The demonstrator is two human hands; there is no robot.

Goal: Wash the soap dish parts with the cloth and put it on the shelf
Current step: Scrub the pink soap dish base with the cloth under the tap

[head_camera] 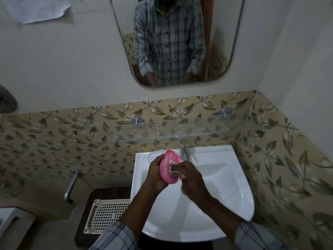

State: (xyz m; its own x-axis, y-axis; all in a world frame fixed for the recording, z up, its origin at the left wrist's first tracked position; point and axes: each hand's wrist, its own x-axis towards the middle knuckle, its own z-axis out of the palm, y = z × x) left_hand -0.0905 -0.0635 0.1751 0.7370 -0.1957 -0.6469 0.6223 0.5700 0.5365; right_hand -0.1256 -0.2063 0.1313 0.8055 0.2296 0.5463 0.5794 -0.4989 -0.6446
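Observation:
A pink slotted soap dish part (169, 162) is held upright over the white sink (225, 201), just left of the tap (185, 152). My left hand (156, 173) grips it from the left and from behind. My right hand (189, 175) is closed on a small crumpled cloth (174, 170) and presses it against the pink part's inner face. A clear glass shelf (180, 128) hangs on the wall above the sink with nothing visible on it.
A cream perforated plastic tray (104, 215) lies on a dark surface left of the sink. A metal pipe (71, 186) sticks out of the leaf-patterned tiles. A mirror (173, 40) above the shelf reflects a person in a checked shirt.

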